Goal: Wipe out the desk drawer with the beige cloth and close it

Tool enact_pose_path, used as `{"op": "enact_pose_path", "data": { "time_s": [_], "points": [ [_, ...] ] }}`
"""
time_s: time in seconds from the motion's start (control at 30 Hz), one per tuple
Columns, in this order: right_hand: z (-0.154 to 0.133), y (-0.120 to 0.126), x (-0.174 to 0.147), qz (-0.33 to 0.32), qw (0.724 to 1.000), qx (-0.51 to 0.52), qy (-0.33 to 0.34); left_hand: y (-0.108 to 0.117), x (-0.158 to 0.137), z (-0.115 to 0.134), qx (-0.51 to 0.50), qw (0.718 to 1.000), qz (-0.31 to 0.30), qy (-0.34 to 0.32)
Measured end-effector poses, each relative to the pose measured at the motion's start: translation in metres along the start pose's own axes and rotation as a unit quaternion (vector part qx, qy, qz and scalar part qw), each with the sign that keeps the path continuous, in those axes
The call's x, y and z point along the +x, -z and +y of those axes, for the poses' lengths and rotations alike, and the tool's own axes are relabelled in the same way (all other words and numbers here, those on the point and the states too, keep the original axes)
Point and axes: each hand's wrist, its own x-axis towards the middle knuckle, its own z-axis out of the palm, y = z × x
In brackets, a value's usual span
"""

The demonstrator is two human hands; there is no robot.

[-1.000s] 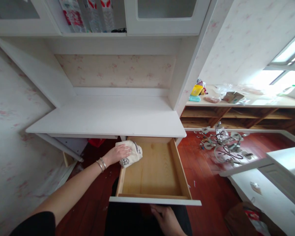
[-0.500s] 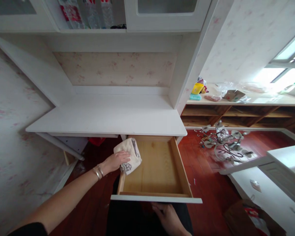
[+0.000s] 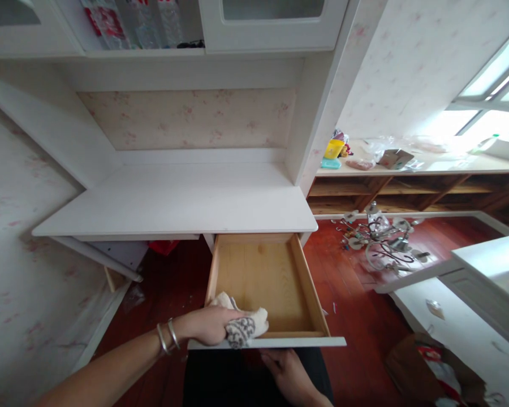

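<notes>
My left hand (image 3: pixel 210 325) is closed around a cream cleaning cloth (image 3: pixel 248 328) with a grey-brown pattern. It presses the cloth over the left part of the drawer's front edge, where the cloth bunches across the rim. The wooden drawer (image 3: pixel 258 277) is pulled out from the white desk (image 3: pixel 212 198), and its bare bottom shows. Just below the white drawer front (image 3: pixel 301 342), my right hand (image 3: pixel 290 373) is curled against it near the middle. Its fingertips are partly hidden there.
Above the desk, a cabinet shelf holds plastic bottles (image 3: pixel 144 25). A chandelier (image 3: pixel 390 240) lies on the red floor at right, near a low wooden shelf unit (image 3: pixel 348 189). A brown bag (image 3: pixel 411 367) and a white cabinet (image 3: pixel 445 316) stand at lower right.
My left hand has moved the cloth from the drawer's left side toward me, onto the front edge, and the cloth has crumpled. The right hand stays in place. The view has shifted slightly.
</notes>
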Motion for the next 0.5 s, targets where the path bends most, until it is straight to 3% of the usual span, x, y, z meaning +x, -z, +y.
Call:
{"op": "enact_pose_path", "data": {
  "time_s": [0.07,0.2,0.3,0.5],
  "points": [
    [0.001,-0.002,0.0,0.006,1.0,-0.002,-0.008,-0.008,0.031,0.016,-0.007,1.0,-0.021,-0.014],
    [0.007,-0.007,0.001,0.013,1.0,-0.006,-0.019,-0.034,0.099,0.059,-0.011,0.998,0.019,-0.066],
    [0.011,-0.009,0.002,0.019,1.0,-0.004,-0.017,-0.052,0.137,0.092,-0.035,0.996,0.049,-0.069],
    [0.019,-0.009,0.003,0.032,0.999,-0.025,-0.026,-0.058,0.157,0.132,-0.019,0.978,0.176,-0.109]
  ]
}}
